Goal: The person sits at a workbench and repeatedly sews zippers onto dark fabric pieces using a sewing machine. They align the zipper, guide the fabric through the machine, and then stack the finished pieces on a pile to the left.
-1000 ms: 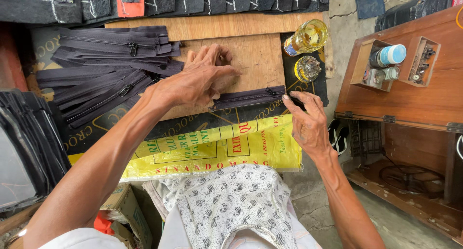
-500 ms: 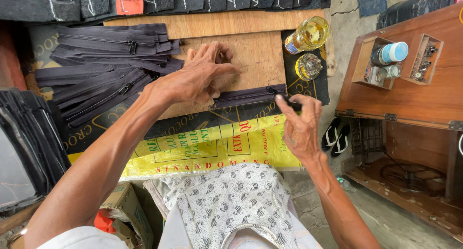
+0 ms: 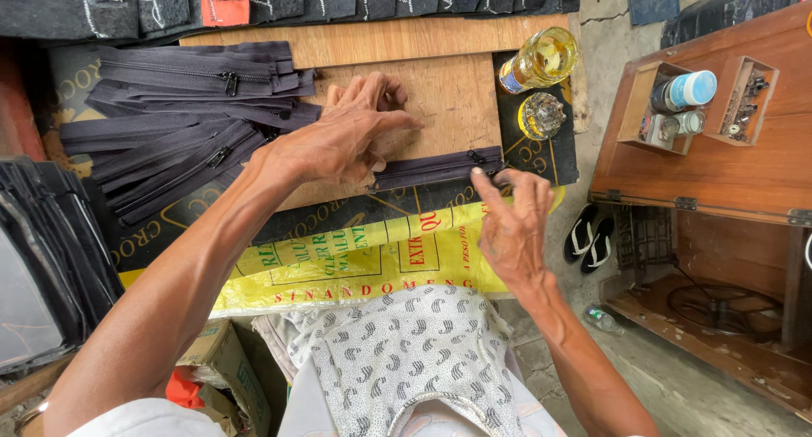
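A dark zipper [image 3: 436, 166] lies flat across the lower edge of a wooden board [image 3: 448, 94]. My left hand [image 3: 342, 137] presses down on the zipper's left end, fingers spread over the board. At the zipper's right end my right hand [image 3: 510, 225] hovers, index fingertip near the slider, fingers apart and holding nothing. A heap of similar dark zippers [image 3: 182, 120] rests to the left of the board.
A glass bottle of yellow liquid [image 3: 537, 60] and a round glass stopper [image 3: 541, 115] sit right of the board. A wooden sewing table [image 3: 727, 162] with small boxes of parts stands at right. Dark fabric pieces [image 3: 51, 259] are stacked at left. A yellow printed sack [image 3: 338, 268] covers the front.
My right hand has lifted slightly off the zipper's right end and opened. The left hand stays pressed on the zipper.
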